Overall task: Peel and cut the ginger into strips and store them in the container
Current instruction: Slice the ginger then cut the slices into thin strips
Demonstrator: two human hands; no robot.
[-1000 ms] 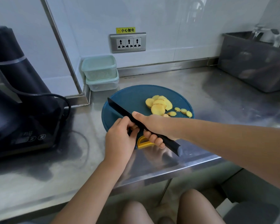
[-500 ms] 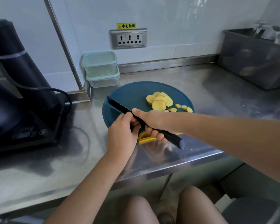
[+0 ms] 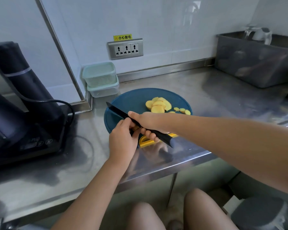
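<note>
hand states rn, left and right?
Left hand: pinches a small ginger piece, mostly hidden.
Right hand: grips the black knife.

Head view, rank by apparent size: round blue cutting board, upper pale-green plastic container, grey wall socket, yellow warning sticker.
Largest: round blue cutting board
upper container and wall socket, too alike to rank
Smallest: yellow sticker

bare counter (image 3: 223, 90) right of board (image 3: 133, 100), appliance (image 3: 23, 113) left
</note>
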